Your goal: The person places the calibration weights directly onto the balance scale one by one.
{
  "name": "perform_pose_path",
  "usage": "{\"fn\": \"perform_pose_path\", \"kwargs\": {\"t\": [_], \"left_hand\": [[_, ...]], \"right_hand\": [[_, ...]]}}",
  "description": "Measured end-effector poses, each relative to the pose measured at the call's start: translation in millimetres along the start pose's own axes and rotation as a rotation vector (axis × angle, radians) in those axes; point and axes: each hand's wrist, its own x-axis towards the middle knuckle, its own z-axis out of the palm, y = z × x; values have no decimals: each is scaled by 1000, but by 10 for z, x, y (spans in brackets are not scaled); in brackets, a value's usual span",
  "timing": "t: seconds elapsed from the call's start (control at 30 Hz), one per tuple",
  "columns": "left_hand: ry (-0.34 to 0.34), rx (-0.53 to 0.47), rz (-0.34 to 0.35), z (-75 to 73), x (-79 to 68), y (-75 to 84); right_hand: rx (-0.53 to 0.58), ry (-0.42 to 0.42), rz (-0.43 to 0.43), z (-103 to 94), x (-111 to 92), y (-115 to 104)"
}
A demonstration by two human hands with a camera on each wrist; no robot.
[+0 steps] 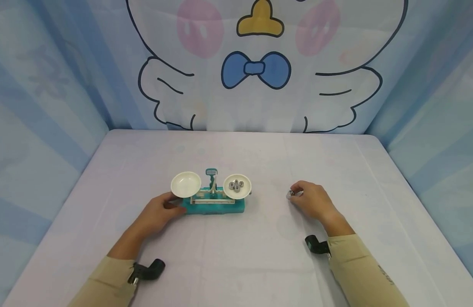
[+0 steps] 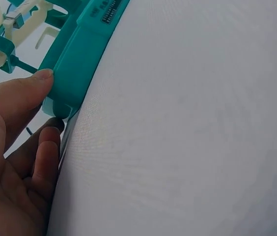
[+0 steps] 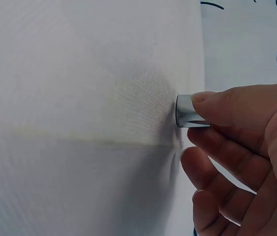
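Note:
A teal balance scale (image 1: 213,207) with two white pans stands on the table. The left pan (image 1: 185,184) holds nothing, while several small metal weights (image 1: 236,185) sit in the right pan (image 1: 237,196). My left hand (image 1: 157,215) grips the left end of the scale's base (image 2: 79,59), thumb on its side and fingers bent by the lower edge. Out to the right of the scale, my right hand (image 1: 313,202) pinches a shiny metal cylinder weight (image 3: 187,112) between thumb and fingers. The weight is at the tabletop; whether it touches the cloth I cannot tell.
A white cloth covers the table (image 1: 244,264). Behind it hangs a curtain (image 1: 255,106) with a cartoon figure and a blue bow, and more blue curtain encloses both sides. Black wrist cameras (image 1: 153,269) are strapped at both sleeves.

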Motion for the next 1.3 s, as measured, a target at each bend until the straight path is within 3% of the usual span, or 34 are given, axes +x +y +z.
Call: {"fn": "perform_pose_path", "kwargs": {"t": [0.37, 0.63, 1.07, 1.3], "left_hand": [[32, -3, -19, 24, -24, 6], [37, 2, -24, 29, -39, 15], [24, 1, -25, 24, -40, 15], [24, -7, -20, 28, -37, 3]], "right_hand": [[-37, 40, -20, 31, 6, -7], [46, 94, -7, -25, -45, -177], [135, 123, -163, -158, -157, -696], [141, 166, -301, -166, -155, -914]]}}
